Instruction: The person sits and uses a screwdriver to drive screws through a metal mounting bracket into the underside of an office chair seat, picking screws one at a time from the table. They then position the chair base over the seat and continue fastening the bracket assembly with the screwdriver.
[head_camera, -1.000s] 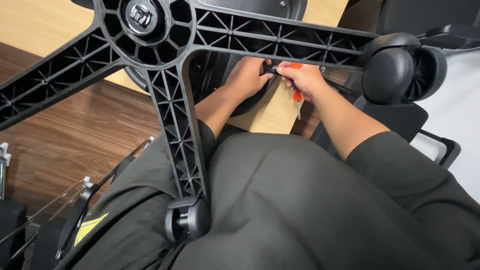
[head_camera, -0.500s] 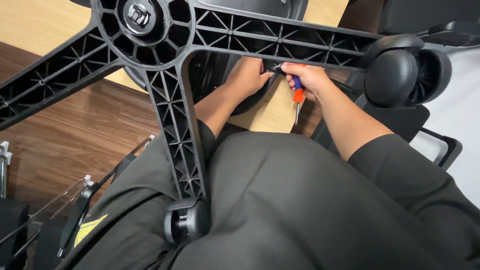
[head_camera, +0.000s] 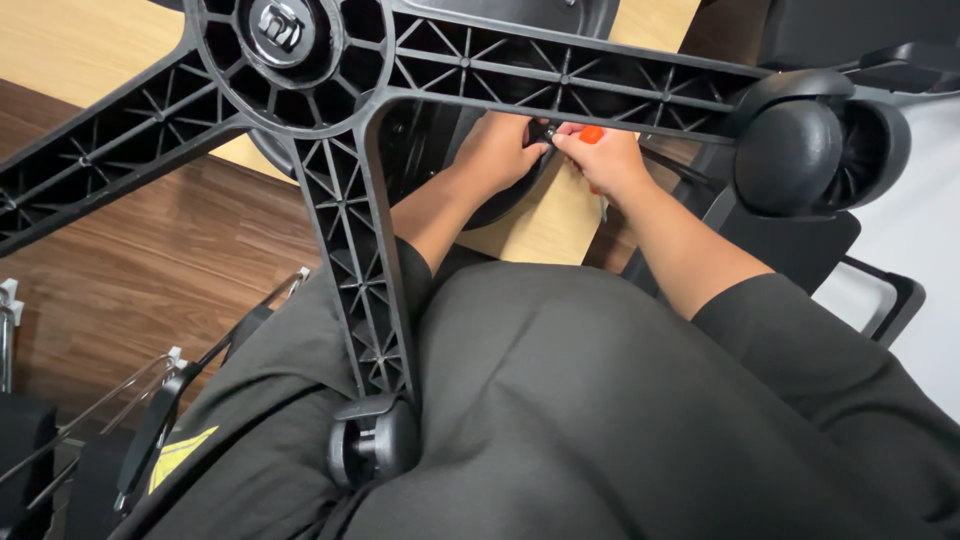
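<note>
right now the orange-handled tool (head_camera: 592, 134) sits in my right hand (head_camera: 608, 165), fingers curled closed round the grip, its dark tip tucked under the ribbed arm of the black chair base (head_camera: 350, 250) where the two hands meet. my left hand (head_camera: 497, 152) is closed too, pinching a small dark part (head_camera: 545, 131) just beside the tip (what kind of part it is, i cannot tell from here). both hands work behind that arm, above a pale wooden board (head_camera: 540, 225).

to do this well, i judge the tool wants to stay square to the part, with the left hand bracing so nothing twists or slips off; steady pressure rather than force, since the view of the tip is half blocked.

the base is moulded plastic, matte black, a star of arms braced with triangular webbing round a round hub (head_camera: 285, 25). a glossy twin-wheel caster (head_camera: 815, 150) caps the right-hand arm, and a smaller one (head_camera: 372, 440) rests against my dark grey fabric lap (head_camera: 600, 420). further out lies brown wood-grain floor (head_camera: 130, 270).
</note>
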